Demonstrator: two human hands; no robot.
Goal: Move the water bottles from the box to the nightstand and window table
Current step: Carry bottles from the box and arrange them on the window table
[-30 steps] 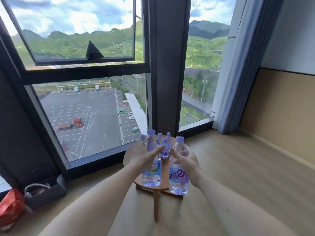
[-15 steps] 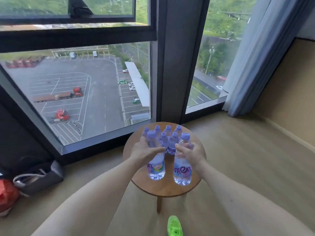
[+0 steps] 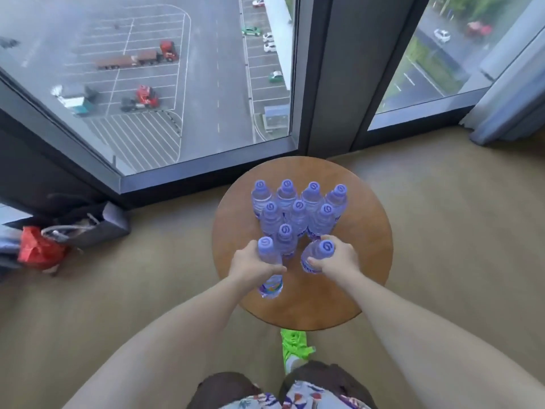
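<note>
Both hands are wrapped round bottles at frame centre: left hand [image 3: 252, 265] grips one bottle [image 3: 269, 271], right hand [image 3: 336, 261] grips another [image 3: 317, 258], on the round table [image 3: 368, 231]; a careless nudge could topple the packed cluster [image 3: 298, 208] behind

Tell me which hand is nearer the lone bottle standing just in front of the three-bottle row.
Left. The left hand grips a bottle right beside that lone bottle, nearly touching it. The right hand grips another bottle slightly farther off, to its right.
</note>
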